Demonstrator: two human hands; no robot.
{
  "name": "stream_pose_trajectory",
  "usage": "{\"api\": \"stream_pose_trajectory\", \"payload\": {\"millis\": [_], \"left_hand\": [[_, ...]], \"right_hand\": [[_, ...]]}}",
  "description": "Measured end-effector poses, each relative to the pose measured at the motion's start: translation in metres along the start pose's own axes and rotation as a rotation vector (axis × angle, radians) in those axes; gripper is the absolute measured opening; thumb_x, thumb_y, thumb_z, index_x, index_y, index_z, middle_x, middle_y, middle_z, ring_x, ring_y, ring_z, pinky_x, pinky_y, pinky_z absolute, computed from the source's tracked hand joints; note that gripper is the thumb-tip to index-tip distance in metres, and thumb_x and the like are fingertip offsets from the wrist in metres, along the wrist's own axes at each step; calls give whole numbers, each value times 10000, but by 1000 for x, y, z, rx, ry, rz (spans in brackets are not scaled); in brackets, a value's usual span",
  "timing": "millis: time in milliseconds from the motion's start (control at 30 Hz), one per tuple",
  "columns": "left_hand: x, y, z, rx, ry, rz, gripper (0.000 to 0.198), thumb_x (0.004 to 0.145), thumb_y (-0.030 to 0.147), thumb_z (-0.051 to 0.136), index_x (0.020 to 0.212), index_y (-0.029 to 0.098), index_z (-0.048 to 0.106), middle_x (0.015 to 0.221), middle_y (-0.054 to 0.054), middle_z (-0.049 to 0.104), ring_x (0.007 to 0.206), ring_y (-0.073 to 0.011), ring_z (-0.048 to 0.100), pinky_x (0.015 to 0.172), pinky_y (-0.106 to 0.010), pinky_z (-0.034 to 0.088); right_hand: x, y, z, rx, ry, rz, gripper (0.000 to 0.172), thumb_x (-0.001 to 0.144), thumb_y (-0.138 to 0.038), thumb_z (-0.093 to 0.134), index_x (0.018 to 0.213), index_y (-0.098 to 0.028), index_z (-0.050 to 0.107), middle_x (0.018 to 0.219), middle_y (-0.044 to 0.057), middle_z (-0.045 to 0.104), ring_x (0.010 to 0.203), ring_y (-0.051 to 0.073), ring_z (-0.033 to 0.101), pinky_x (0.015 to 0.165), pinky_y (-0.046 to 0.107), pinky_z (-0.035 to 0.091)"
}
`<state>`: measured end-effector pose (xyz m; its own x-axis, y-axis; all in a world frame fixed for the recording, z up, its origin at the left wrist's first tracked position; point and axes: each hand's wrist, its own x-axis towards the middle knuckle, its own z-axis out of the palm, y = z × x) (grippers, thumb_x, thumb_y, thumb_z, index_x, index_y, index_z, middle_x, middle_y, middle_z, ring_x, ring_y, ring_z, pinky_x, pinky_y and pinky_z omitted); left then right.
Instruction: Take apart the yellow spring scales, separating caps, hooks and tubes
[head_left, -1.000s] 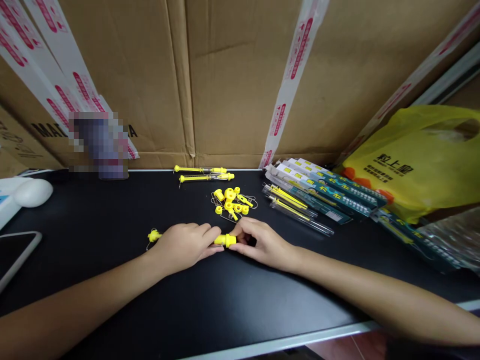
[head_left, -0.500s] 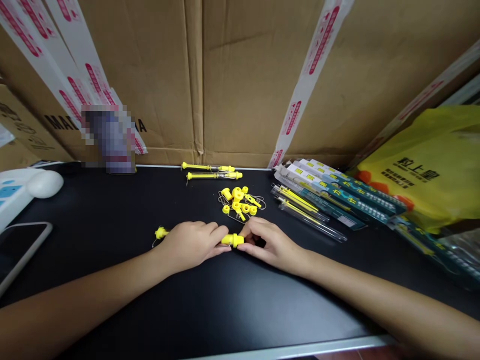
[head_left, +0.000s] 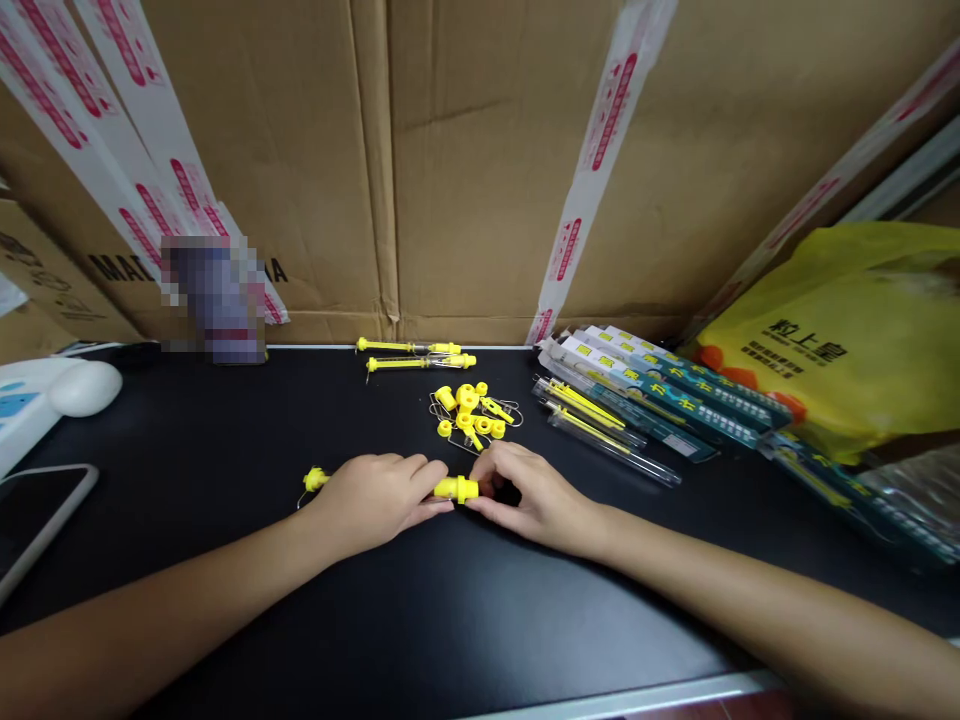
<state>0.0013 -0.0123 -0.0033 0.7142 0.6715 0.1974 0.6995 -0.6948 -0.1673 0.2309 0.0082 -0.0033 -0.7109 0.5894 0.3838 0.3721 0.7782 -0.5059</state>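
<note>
My left hand (head_left: 386,500) is wrapped round a tubular spring scale (head_left: 459,489), which lies level just above the black table. Its yellow cap pokes out past my fingers on the right, and a yellow end with a wire hook shows on the left; the tube between is hidden by my hand. Thumb and fingers of my right hand (head_left: 529,495) close in a pinch at the right tip of that cap. Whether they also hold a small part cannot be seen. Just beyond my hands lies a pile of yellow caps, rings and wire hooks (head_left: 466,402).
Two more spring scales (head_left: 420,362) lie at the back. Clear tubes with yellow strips (head_left: 592,415), printed boxes (head_left: 660,385) and a yellow bag (head_left: 817,340) are on the right. At left are a phone (head_left: 45,520) and a white power strip (head_left: 26,400). Cardboard (head_left: 480,200) stands behind.
The camera view has shifted slightly, so everything sits a little left and lower. Both hands keep nearly the same grip on the spring scale.
</note>
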Motion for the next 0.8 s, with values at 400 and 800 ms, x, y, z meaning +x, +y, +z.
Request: {"api": "stream_pose_trajectory", "payload": {"millis": [400,800], "left_hand": [[2,0,-3,-9,-28,-10,250,941,442,377,932,220,491,768,30,590,684,-164,608,548,-270,345],[2,-1,-2,-28,-12,-11,291,949,455,343,955,214,505,773,21,599,685,-157,607,547,-256,354]], "right_hand": [[-2,4,3,-124,-28,-81,106,908,-285,490,887,-181,491,736,13,546,668,133,480,671,273,397],[2,1,2,-196,-105,-46,215,936,-358,431,874,-175,525,737,29,558,681,149,487,684,275,385]]}}
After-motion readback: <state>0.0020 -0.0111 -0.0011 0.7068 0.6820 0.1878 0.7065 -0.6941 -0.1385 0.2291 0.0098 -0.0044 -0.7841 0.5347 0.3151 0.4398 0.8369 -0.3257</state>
